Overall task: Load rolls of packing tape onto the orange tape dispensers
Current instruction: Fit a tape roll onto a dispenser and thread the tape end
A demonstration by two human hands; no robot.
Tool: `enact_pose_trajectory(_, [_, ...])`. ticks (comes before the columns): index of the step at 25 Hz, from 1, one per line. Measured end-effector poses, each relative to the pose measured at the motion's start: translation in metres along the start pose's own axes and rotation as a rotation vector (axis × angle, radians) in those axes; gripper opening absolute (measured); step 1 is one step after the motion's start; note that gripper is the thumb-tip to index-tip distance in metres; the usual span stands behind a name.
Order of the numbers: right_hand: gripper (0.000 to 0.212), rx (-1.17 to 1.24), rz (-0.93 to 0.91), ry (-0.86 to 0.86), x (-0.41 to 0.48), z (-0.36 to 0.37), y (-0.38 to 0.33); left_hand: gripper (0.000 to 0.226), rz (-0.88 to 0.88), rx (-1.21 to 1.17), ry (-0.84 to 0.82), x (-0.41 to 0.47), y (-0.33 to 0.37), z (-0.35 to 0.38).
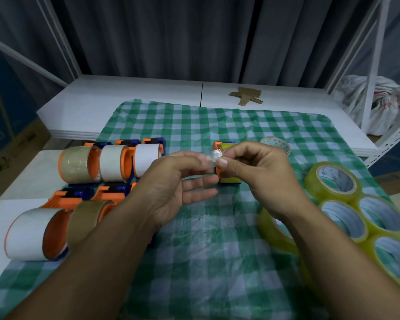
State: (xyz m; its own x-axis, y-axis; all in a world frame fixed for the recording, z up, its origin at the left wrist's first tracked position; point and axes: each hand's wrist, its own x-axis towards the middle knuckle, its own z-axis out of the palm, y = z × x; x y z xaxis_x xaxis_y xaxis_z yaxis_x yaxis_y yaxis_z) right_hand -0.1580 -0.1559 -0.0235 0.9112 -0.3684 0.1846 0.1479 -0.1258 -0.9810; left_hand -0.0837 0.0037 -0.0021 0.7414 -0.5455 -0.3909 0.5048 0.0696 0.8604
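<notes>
Both hands meet over the green checked cloth (pixel 194 125). A small crumpled scrap of clear tape (pixel 214 157) is pinched between my right hand (pixel 256 167) and the fingertips of my left hand (pixel 178 181). Behind the hands sits an orange dispenser with a yellowish roll (pixel 229 179), mostly hidden. On the left, three loaded orange dispensers (pixel 111 163) form a back row. Nearer me lie a white-roll dispenser (pixel 32 234) and a brown-roll dispenser (pixel 86 220). Several loose yellowish tape rolls (pixel 335 181) lie at the right.
A nearly used-up tape core (pixel 276 144) lies behind my right hand. Cardboard scraps (pixel 247 95) rest on the white board at the back. A white shelf frame (pixel 374 65) and a plastic bag (pixel 388 102) stand at the right.
</notes>
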Motion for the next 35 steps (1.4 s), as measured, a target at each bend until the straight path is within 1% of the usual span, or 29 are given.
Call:
enact_pose_trajectory(4, [0.012,0.087,0.107,0.066,0.000,0.006,0.001,0.013,-0.077,-0.113,-0.038,0.001,-0.002,0.002])
enact_pose_trajectory(6, [0.012,0.113,0.162,0.084,0.001,0.006,0.001,0.016,-0.105,-0.136,-0.032,0.002,-0.003,0.002])
enact_pose_trajectory(9, [0.012,0.130,0.198,0.100,0.001,0.007,0.000,0.019,-0.115,-0.137,-0.047,0.002,-0.005,0.002])
enact_pose_trajectory(12, [0.014,0.088,0.193,0.131,0.001,0.008,-0.002,0.020,-0.104,-0.148,-0.065,0.003,-0.006,0.002])
enact_pose_trajectory(14, [0.021,0.055,0.184,0.149,0.000,0.008,-0.002,0.019,-0.081,-0.148,-0.074,0.002,-0.007,0.004])
enact_pose_trajectory(17, [0.037,0.086,0.196,0.132,-0.005,0.006,-0.005,0.015,0.031,0.003,-0.017,0.002,-0.014,0.010])
enact_pose_trajectory(18, [0.037,0.095,0.202,0.123,-0.007,0.005,-0.007,0.014,0.061,0.021,0.001,0.002,-0.017,0.012])
enact_pose_trajectory(20, [0.028,0.175,0.229,0.118,-0.011,-0.002,-0.011,0.011,0.085,0.004,0.004,0.001,-0.020,0.017])
enact_pose_trajectory(22, [0.019,0.309,0.268,0.110,-0.018,-0.009,-0.015,0.011,0.068,-0.054,-0.045,-0.002,-0.022,0.022])
enact_pose_trajectory(24, [0.018,0.357,0.277,0.149,-0.024,-0.016,-0.017,0.014,0.050,-0.109,-0.111,-0.005,-0.023,0.030])
enact_pose_trajectory(26, [0.019,0.277,0.219,0.230,-0.029,-0.021,-0.017,0.014,0.059,-0.141,-0.114,-0.009,-0.028,0.040])
enact_pose_trajectory(29, [0.009,0.044,0.077,0.279,-0.038,-0.025,-0.018,0.017,0.108,-0.161,-0.094,-0.015,-0.035,0.054])
enact_pose_trajectory(31, [0.006,0.048,0.061,0.264,-0.047,-0.026,-0.022,0.019,0.144,-0.146,-0.102,-0.019,-0.038,0.059])
enact_pose_trajectory(33, [0.001,0.086,0.072,0.244,-0.057,-0.031,-0.028,0.015,0.180,-0.083,-0.116,-0.023,-0.038,0.063])
enact_pose_trajectory(35, [0.001,0.099,0.094,0.237,-0.062,-0.036,-0.030,0.012,0.188,-0.014,-0.139,-0.027,-0.037,0.069])
